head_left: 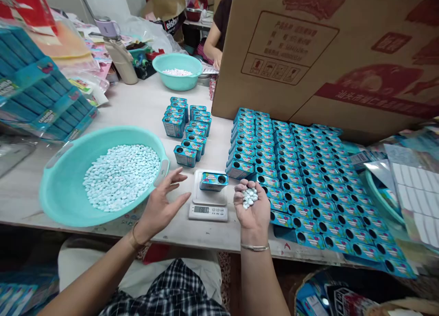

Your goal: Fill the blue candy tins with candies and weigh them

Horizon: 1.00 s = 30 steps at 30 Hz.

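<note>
A small blue tin with a round hole in its top lies on a white digital scale at the table's front edge. My right hand is cupped palm up just right of the scale, holding a handful of white candies. My left hand hovers open, fingers spread, left of the scale and holds nothing. Beside it stands a big teal basin holding a heap of white candies.
Several rows of blue tins lie right of the scale, a smaller group stands behind it. A large cardboard box rises at the back right. A second teal bowl, blue packs and another person's arm are farther back.
</note>
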### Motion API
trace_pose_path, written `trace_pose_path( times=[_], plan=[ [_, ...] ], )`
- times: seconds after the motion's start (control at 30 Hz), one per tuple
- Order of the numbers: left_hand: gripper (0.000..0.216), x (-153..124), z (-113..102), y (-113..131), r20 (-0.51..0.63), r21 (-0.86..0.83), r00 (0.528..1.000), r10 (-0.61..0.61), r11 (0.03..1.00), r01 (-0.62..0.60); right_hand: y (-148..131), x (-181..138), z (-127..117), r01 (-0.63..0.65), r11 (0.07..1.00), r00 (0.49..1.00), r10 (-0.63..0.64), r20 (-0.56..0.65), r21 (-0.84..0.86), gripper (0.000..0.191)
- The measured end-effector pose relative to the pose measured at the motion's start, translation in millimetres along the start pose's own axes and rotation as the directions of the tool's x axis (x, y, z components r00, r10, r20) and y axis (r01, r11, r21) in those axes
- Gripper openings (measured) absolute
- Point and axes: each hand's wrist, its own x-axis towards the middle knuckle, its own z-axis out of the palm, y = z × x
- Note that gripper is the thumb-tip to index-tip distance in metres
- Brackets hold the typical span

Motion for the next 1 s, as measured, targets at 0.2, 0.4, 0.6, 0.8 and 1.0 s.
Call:
trace_pose_path(
  times=[0.2, 0.4, 0.6, 0.8, 1.0],
  plan=[
    [0.067, 23, 25, 7, 0.133, 0.139, 0.958, 0.255, 0.952, -0.273, 4, 18, 31, 0.096, 0.991, 0.985, -0.081, 0.152, -0.092, 0.016],
    [0.061, 62, 59, 9, 0.290, 0.262, 0.905, 0.312, 0.883, -0.389, 26, 39, 68, 0.377, 0.885, 0.926, -0.358, 0.119, -0.273, 0.019],
    [0.042, 68, 69, 2, 0.267, 0.240, 0.923, 0.276, 0.909, -0.341, 39, 43, 69, 0.540, 0.739, 0.838, -0.514, 0.182, -0.403, 0.023],
    [0.036, 67, 68, 3, 0.255, 0.227, 0.927, 0.276, 0.915, -0.335, 41, 44, 63, 0.526, 0.717, 0.843, -0.513, 0.165, -0.457, 0.023],
    [0.039, 69, 65, 5, 0.268, 0.213, 0.922, 0.278, 0.917, -0.338, 25, 47, 63, 0.385, 0.858, 0.923, -0.356, 0.148, -0.340, 0.022]
  ],
)
